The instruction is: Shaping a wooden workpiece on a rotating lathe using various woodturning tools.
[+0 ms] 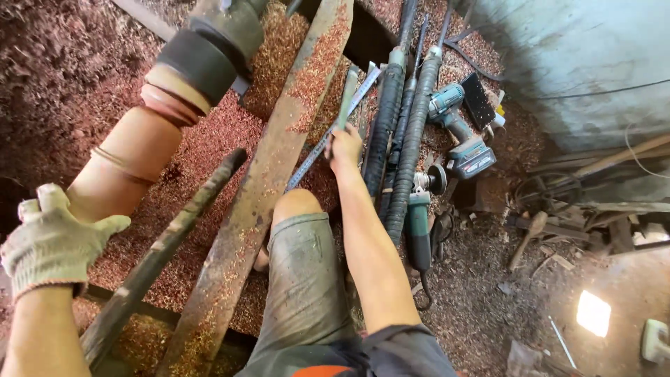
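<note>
Floor: red-brown wood shavings (209, 139) cover the ground of a rough workshop, with a grey wall (579, 63) at upper right.
Left hand (52, 241): wears a knit glove, fingers spread, palm laid against the near end of the blank; it grips nothing.
Blank (132, 157): a turned, tan wooden cylinder with ringed grooves, mounted on a lathe, running up and away to a dark chuck (209, 45).
Right hand (344, 148): bare, arm stretched forward, fingers closed round the handle of a chisel (347, 98).
Chisel: long and greenish, pointing away from the person, touching the hand and lying well to the right of the blank.
Rule (328, 132): a thin metal strip slanting under the right hand, just beside the chisel.
Rails: a rusty flat beam (279, 146) heaped with shavings and a dark bar (174, 230) lie between the two hands.
Knee (296, 206): bare, above grey shorts, just below the right hand.
Tool row: several long, dark-wrapped handles (401, 132) lie right of the hand.
Power tools: an angle grinder (422, 209) and a teal cordless drill (460, 132) rest further right.
Containers: none that I can make out.
Mallet (527, 237): wooden, on the littered floor at right.
</note>
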